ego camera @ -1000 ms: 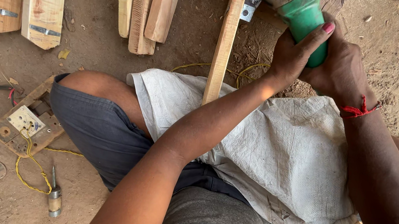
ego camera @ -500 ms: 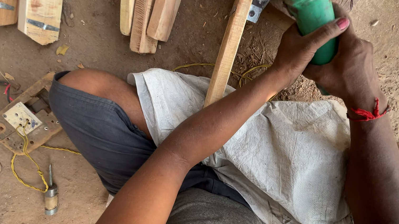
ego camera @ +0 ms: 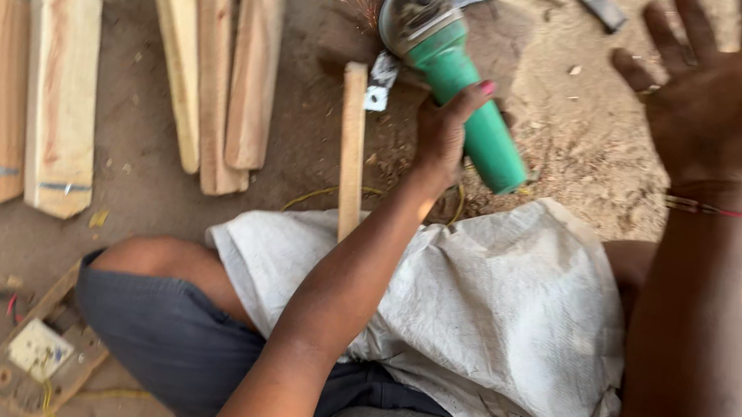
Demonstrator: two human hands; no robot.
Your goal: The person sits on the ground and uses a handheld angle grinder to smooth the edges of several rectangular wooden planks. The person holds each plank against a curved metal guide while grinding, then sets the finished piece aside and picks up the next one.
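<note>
We see left hand (ego camera: pixel 442 135) wrapped round green angle grinder (ego camera: pixel 456 78), disc end pointing away, sparks near disc. Right hand (ego camera: pixel 729 107) lifted free, palm open, fingers spread wide, holding nothing; red thread on wrist. Narrow wooden strip (ego camera: pixel 350 151) lies on dirt floor (ego camera: pixel 546 107) just beside grinder, small metal bracket (ego camera: pixel 379 83) at its far end. White sack cloth (ego camera: pixel 484 306) draped over lap. Wooden planks (ego camera: pixel 207 54) lie further left, two wider boards (ego camera: pixel 23 89) beyond them. Wooden switch box (ego camera: pixel 40 355) sits by knee.
</note>
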